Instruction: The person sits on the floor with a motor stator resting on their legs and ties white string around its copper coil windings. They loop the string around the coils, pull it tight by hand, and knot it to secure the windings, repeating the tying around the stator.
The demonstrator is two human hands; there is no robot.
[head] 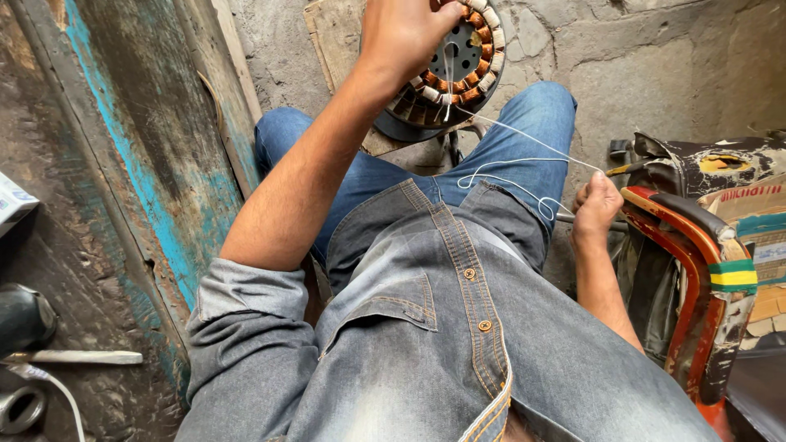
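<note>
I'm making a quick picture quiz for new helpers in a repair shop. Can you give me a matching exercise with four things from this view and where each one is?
Things:
1. left hand
2. right hand
3. white string
4. white stick

Places:
A. lying on the dark floor at the lower left
B. resting on the round motor part with copper coils
C. beside the red chair frame, pinching the string's end
D. stretched and looped over the blue jeans

Pairs: 1-B, 2-C, 3-D, 4-A
</note>
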